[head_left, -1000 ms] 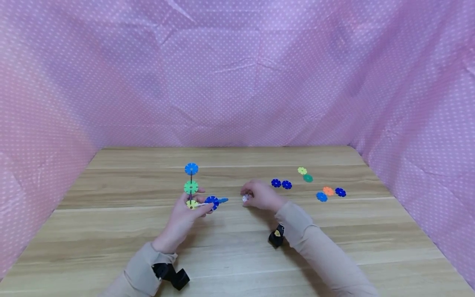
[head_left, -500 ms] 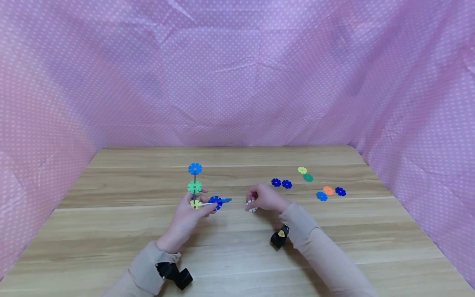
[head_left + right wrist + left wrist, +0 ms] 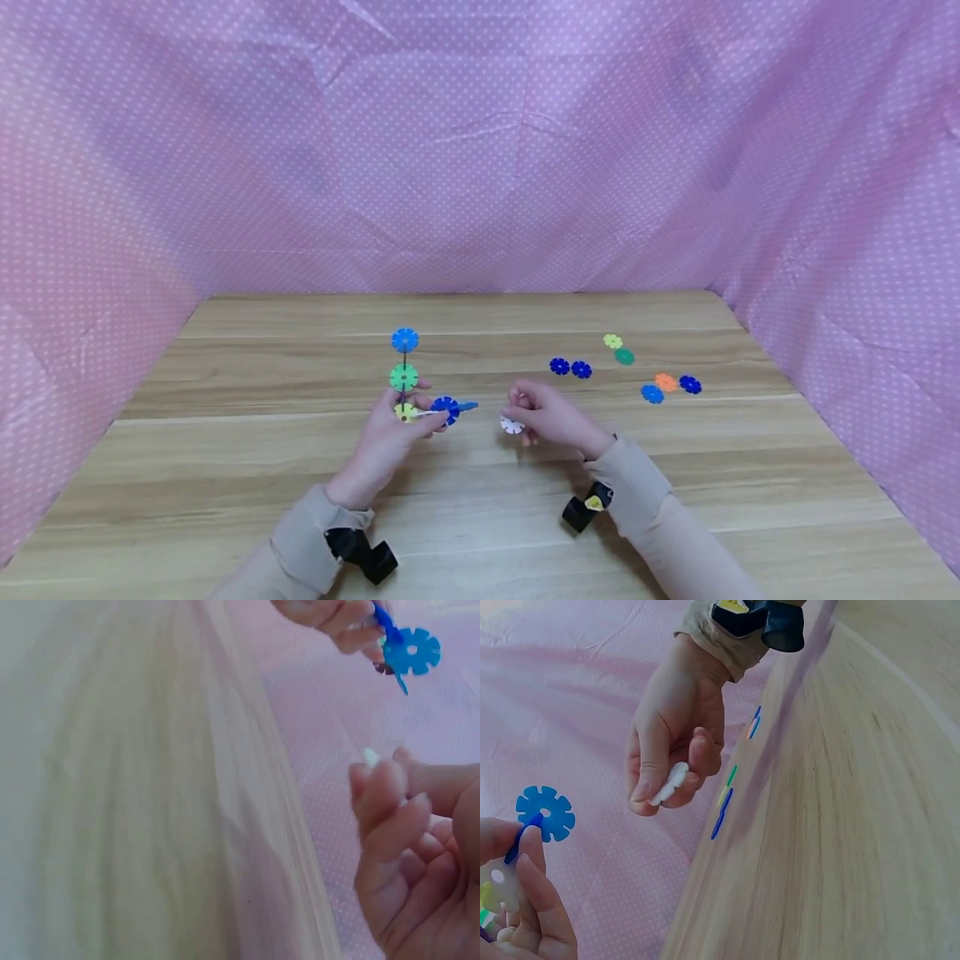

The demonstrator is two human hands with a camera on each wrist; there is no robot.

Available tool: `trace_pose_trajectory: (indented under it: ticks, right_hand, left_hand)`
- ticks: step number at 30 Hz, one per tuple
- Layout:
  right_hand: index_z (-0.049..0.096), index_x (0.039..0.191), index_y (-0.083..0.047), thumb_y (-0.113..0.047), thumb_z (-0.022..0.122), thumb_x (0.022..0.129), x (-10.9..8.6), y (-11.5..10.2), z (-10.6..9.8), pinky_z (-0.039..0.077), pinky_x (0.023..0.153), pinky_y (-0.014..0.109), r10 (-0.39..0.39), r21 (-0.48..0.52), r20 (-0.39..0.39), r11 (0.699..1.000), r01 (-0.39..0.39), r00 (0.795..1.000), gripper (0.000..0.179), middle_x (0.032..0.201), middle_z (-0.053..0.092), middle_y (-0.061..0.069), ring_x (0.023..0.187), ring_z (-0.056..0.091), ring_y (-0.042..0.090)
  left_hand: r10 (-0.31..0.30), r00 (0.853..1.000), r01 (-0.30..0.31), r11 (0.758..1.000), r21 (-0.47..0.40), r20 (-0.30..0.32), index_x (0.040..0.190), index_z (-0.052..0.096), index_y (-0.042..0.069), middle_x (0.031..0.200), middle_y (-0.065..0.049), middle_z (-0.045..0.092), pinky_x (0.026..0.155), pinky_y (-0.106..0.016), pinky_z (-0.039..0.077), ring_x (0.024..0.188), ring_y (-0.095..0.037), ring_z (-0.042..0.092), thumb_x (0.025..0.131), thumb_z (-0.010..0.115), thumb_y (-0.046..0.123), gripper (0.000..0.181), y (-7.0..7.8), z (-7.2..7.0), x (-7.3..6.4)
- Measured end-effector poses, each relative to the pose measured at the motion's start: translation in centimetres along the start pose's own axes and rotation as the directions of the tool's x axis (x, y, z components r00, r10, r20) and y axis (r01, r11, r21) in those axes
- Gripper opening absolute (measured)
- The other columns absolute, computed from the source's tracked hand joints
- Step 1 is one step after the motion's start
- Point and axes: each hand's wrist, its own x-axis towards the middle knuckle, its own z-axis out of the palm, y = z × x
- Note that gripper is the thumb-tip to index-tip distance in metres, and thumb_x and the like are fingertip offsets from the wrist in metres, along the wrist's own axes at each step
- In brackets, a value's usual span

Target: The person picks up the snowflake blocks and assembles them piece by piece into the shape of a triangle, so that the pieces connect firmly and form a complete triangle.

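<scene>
My left hand (image 3: 386, 450) pinches a chain of joined notched plastic discs above the table. At its top is a light blue disc (image 3: 405, 340), with a green disc (image 3: 403, 377) and a yellow disc (image 3: 406, 412) below. The chain turns right through a white disc seen nearly edge-on to a dark blue disc (image 3: 445, 409) by the thumb. A second light blue disc (image 3: 546, 813) ends that arm. My right hand (image 3: 555, 417) pinches a loose white disc (image 3: 512, 425) between thumb and fingers, a short gap from the chain's right end.
On the wooden table (image 3: 480, 517), two dark blue discs (image 3: 570, 367) lie side by side. Farther right lie a yellow disc (image 3: 612, 341), a green disc (image 3: 624, 357), an orange disc (image 3: 665, 382), a blue disc (image 3: 652, 393) and a dark blue disc (image 3: 690, 384). Pink dotted cloth (image 3: 480, 167) surrounds the table.
My right hand has moved slightly right and nearer with the white disc, now turned more to view. My left hand has shifted a little right with the chain. The loose discs stay put.
</scene>
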Motion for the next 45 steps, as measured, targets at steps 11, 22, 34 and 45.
trace_pose_trajectory:
  ticks: [11, 22, 34, 45]
  right_hand:
    - [0.057, 0.109, 0.006, -0.003, 0.059, 0.091, -1.5, -0.9, 0.1, 0.057, 0.077, 0.032, 0.072, 0.219, -0.147, 0.975, -0.038, 0.986, 0.020, 0.088, 0.068, 0.009, 0.075, 0.066, 0.011]
    - [0.051, 0.116, 0.005, -0.009, 0.053, 0.096, -2.3, -1.9, 0.2, 0.055, 0.066, 0.024, 0.015, 0.323, -0.094, 0.946, 0.016, 0.995, 0.024, 0.081, 0.066, 0.006, 0.070, 0.062, 0.011]
    - [0.050, 0.123, 0.006, -0.009, 0.052, 0.096, -2.6, -2.3, 1.1, 0.055, 0.068, 0.025, -0.011, 0.350, -0.129, 0.935, 0.056, 0.992, 0.030, 0.081, 0.068, 0.003, 0.070, 0.063, 0.007]
    - [0.046, 0.118, 0.009, -0.004, 0.053, 0.095, -2.7, -2.7, 1.9, 0.055, 0.066, 0.022, 0.002, 0.428, -0.194, 0.900, 0.083, 0.981, 0.028, 0.078, 0.069, -0.004, 0.071, 0.065, 0.007]
  left_hand:
    - [0.026, 1.000, -0.026, 0.999, 0.048, -0.003, 0.123, 0.048, 0.007, 0.092, -0.007, 0.058, 0.066, -0.025, 0.052, 0.075, -0.017, 0.065, 0.080, 0.072, 0.003, 0.049, 0.0, 0.7, 0.0]
    - [0.050, 0.999, -0.050, 0.996, 0.077, 0.007, 0.123, 0.049, 0.006, 0.091, -0.006, 0.059, 0.064, -0.024, 0.048, 0.077, -0.017, 0.062, 0.079, 0.074, 0.004, 0.051, 0.0, 1.2, -0.2]
    - [0.050, 0.999, -0.050, 0.997, 0.057, 0.001, 0.120, 0.051, 0.009, 0.090, -0.007, 0.060, 0.061, -0.022, 0.050, 0.076, -0.017, 0.061, 0.079, 0.074, 0.004, 0.047, -0.2, 1.6, -0.2]
    - [0.054, 0.999, -0.054, 0.997, 0.048, -0.001, 0.119, 0.051, 0.009, 0.091, -0.007, 0.060, 0.065, -0.025, 0.052, 0.075, -0.018, 0.065, 0.080, 0.074, 0.004, 0.046, -0.1, 1.7, -0.3]
